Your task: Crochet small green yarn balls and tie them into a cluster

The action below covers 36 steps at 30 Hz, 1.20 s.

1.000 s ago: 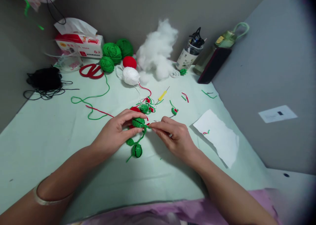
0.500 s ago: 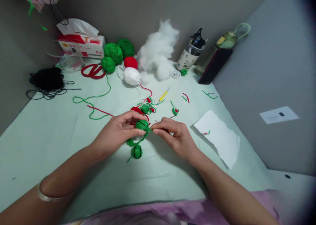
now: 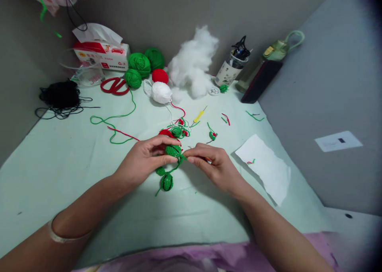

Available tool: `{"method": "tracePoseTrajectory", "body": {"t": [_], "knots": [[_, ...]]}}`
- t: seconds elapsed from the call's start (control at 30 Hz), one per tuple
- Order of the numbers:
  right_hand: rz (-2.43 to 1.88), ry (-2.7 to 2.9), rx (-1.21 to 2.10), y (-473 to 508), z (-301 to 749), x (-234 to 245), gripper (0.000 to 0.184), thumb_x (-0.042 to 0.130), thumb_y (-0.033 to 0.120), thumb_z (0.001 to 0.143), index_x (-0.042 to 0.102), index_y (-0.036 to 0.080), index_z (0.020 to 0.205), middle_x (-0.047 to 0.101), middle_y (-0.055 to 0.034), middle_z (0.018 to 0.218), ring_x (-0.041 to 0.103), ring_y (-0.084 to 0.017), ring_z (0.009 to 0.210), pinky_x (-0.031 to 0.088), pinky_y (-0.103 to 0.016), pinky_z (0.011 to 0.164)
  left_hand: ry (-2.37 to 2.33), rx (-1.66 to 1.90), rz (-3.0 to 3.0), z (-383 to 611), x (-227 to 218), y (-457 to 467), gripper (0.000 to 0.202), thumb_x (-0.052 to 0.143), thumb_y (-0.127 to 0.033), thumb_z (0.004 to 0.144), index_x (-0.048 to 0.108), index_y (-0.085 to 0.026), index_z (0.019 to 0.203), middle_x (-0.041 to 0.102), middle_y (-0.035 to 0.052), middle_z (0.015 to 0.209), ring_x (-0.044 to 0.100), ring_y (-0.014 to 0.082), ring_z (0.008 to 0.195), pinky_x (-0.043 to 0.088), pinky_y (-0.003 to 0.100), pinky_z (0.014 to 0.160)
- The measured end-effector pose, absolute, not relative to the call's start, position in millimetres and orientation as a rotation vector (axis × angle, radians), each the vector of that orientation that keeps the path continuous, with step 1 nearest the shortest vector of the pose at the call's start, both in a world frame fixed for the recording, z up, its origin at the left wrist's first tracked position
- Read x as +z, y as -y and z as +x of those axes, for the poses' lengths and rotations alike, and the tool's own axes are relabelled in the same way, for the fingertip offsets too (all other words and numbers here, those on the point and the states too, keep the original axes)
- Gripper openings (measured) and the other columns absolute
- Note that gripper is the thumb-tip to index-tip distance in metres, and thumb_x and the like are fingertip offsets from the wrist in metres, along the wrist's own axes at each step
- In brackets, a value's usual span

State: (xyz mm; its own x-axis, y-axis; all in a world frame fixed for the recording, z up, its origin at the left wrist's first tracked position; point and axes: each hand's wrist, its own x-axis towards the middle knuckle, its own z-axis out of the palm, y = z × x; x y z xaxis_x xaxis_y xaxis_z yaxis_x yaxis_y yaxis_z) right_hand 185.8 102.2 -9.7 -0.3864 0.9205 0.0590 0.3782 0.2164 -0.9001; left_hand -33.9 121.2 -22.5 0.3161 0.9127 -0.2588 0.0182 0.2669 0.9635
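My left hand (image 3: 142,157) pinches a green crocheted ball (image 3: 173,150) with a dark line across it, between thumb and fingers. From the ball a green cord hangs down to a second striped green ball (image 3: 167,182) and a small green piece (image 3: 160,171) on the table. At the ball's right side my right hand (image 3: 213,162) is closed on a thin crochet hook, mostly hidden; a bit of orange (image 3: 208,160) shows between the fingers. Its fingertips meet the green stitches at the cord's end. Just beyond lie small red and green crocheted pieces (image 3: 176,132).
Yellow-handled hook (image 3: 199,116), a small green-red piece (image 3: 212,135) and white paper (image 3: 264,168) lie ahead and right. Behind are white stuffing (image 3: 193,65), green yarn balls (image 3: 139,64), white yarn (image 3: 161,92), red scissors (image 3: 115,86), black yarn (image 3: 61,95), a pen cup (image 3: 228,71) and a phone (image 3: 262,81).
The whole view has shifted slightly. Both hands keep their grip on the green ball and hook, with only a slight movement of the right fingertips at the stitches.
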Motion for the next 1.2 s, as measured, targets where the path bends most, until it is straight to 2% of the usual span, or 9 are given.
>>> {"method": "tracePoseTrajectory", "body": {"t": [0.17, 0.27, 0.37, 0.47, 0.67, 0.77, 0.93, 1.1, 1.2], "knots": [[-1.182, 1.799, 1.207, -101.7, 180.9, -13.2, 0.012, 0.064, 0.019, 0.093, 0.075, 0.019, 0.088, 0.065, 0.0005, 0.077, 0.055, -0.011, 0.069, 0.04, -0.025, 0.065, -1.027, 0.755, 1.065, -31.3, -25.2, -120.0, 0.032, 0.084, -0.019, 0.068, 0.079, -0.023, 0.099, 0.076, 0.0003, 0.094, 0.07, 0.0159, 0.083, 0.057, 0.028, 0.078], [-1.209, 1.735, 1.253, -101.3, 178.5, -13.8, 0.013, 0.066, 0.021, 0.092, 0.071, 0.018, 0.08, 0.063, 0.0016, 0.073, 0.051, -0.011, 0.066, 0.039, -0.026, 0.064, -0.989, 0.737, 1.025, -30.9, -28.7, -119.5, 0.032, 0.084, -0.018, 0.068, 0.079, -0.023, 0.098, 0.075, -0.0006, 0.089, 0.07, 0.0147, 0.08, 0.057, 0.027, 0.076], [-1.172, 1.723, 1.274, -102.1, 180.1, -11.6, 0.012, 0.067, 0.022, 0.092, 0.072, 0.019, 0.081, 0.064, 0.0012, 0.075, 0.052, -0.012, 0.069, 0.04, -0.027, 0.067, -0.961, 0.748, 1.017, -31.8, -29.4, -120.1, 0.031, 0.085, -0.017, 0.068, 0.079, -0.024, 0.097, 0.073, -0.0018, 0.085, 0.068, 0.0128, 0.076, 0.056, 0.024, 0.072], [-1.14, 1.701, 1.319, -103.1, 182.2, -10.5, 0.01, 0.067, 0.022, 0.091, 0.074, 0.02, 0.084, 0.066, 0.0004, 0.078, 0.054, -0.012, 0.072, 0.04, -0.027, 0.069, -0.955, 0.765, 1.023, -31.9, -26.3, -120.2, 0.029, 0.085, -0.017, 0.067, 0.08, -0.024, 0.095, 0.073, -0.0015, 0.085, 0.068, 0.013, 0.076, 0.057, 0.025, 0.073], [-1.226, 1.512, 1.489, -103.9, 178.7, -18.8, 0.019, 0.072, 0.035, 0.087, 0.067, 0.018, 0.079, 0.057, 0.0032, 0.068, 0.046, -0.01, 0.063, 0.034, -0.027, 0.06, -1.037, 0.766, 1.068, -27.3, -26.3, -116.1, 0.031, 0.085, -0.021, 0.067, 0.078, -0.022, 0.097, 0.074, 0.0011, 0.094, 0.069, 0.0169, 0.084, 0.057, 0.03, 0.078], [-1.278, 1.52, 1.506, -105.0, 178.6, -21.6, 0.019, 0.071, 0.036, 0.087, 0.065, 0.018, 0.084, 0.053, 0.0046, 0.066, 0.044, -0.01, 0.06, 0.034, -0.026, 0.058, -1.05, 0.764, 1.112, -25.5, -30.5, -114.1, 0.032, 0.085, -0.025, 0.069, 0.076, -0.022, 0.1, 0.074, 0.0015, 0.099, 0.069, 0.0183, 0.09, 0.057, 0.031, 0.083], [-1.288, 1.517, 1.51, -104.7, 179.7, -23.6, 0.013, 0.066, 0.032, 0.09, 0.062, 0.019, 0.093, 0.058, 0.0028, 0.073, 0.054, -0.012, 0.066, 0.045, -0.027, 0.065, -1.035, 0.838, 1.081, -22.2, -33.0, -111.4, 0.038, 0.083, -0.03, 0.074, 0.069, -0.022, 0.109, 0.072, 0.001, 0.099, 0.069, 0.0184, 0.095, 0.056, 0.032, 0.087], [-1.231, 1.518, 1.503, -98.6, 175.0, -24.8, 0.007, 0.059, 0.026, 0.095, 0.054, 0.021, 0.098, 0.06, 0.0023, 0.077, 0.062, -0.013, 0.071, 0.048, -0.027, 0.07, -1.06, 0.858, 1.178, -16.6, -33.8, -109.7, 0.025, 0.08, -0.027, 0.074, 0.067, -0.021, 0.095, 0.069, 0.0002, 0.09, 0.067, 0.0174, 0.087, 0.055, 0.031, 0.083], [-1.279, 1.724, 1.35, -94.7, 173.5, -22.1, 0.004, 0.049, 0.022, 0.1, 0.052, 0.023, 0.103, 0.063, 0.0015, 0.079, 0.064, -0.015, 0.074, 0.048, -0.029, 0.073, -1.079, 0.821, 1.244, -15.6, -34.7, -110.1, 0.024, 0.079, -0.028, 0.074, 0.068, -0.021, 0.094, 0.07, 0.0012, 0.091, 0.066, 0.0183, 0.086, 0.055, 0.032, 0.082]]}}
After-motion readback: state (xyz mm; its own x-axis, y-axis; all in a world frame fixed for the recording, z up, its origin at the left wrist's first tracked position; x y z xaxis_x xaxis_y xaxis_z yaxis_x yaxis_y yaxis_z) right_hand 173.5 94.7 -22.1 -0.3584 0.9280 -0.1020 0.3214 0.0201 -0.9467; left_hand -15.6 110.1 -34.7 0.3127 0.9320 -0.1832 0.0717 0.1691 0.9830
